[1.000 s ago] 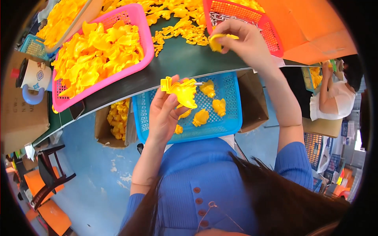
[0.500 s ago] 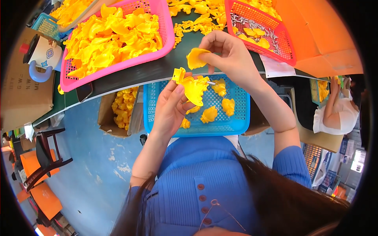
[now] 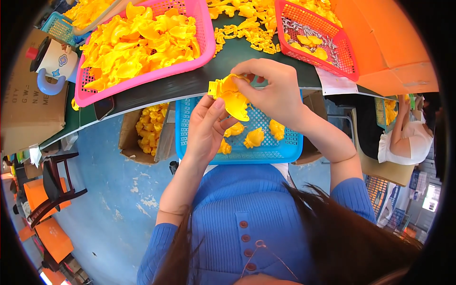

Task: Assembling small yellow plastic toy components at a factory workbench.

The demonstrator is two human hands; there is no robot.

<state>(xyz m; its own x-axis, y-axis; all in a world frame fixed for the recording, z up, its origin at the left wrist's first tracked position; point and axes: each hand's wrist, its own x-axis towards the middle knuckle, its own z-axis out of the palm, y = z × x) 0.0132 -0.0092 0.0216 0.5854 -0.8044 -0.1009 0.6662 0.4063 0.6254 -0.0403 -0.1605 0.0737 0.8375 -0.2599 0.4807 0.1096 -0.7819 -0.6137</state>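
My left hand (image 3: 207, 124) is closed on a yellow plastic shell part (image 3: 236, 106), thumb on its near side and a small square end sticking up at the left. Over the shell, my right hand (image 3: 278, 90) pinches a curved yellow plastic piece (image 3: 230, 83) against its upper part. The right fingers partly cover where the two pieces meet. Beneath both hands a blue perforated basket (image 3: 280, 156) holds several rounded yellow plastic pieces (image 3: 254, 137).
A pink basket (image 3: 142, 78) heaped with yellow parts stands on the dark green table (image 3: 232, 59). A red basket (image 3: 349, 66) holds metal pins and yellow pieces. Below are a cardboard box (image 3: 127, 142) and blue floor (image 3: 114, 190). Another person (image 3: 403, 142) sits at the right.
My right hand has moved down and left, bringing the curved piece from above onto the shell. The metal pin seen at the shell's right end is now hidden. My left hand stays nearly still.
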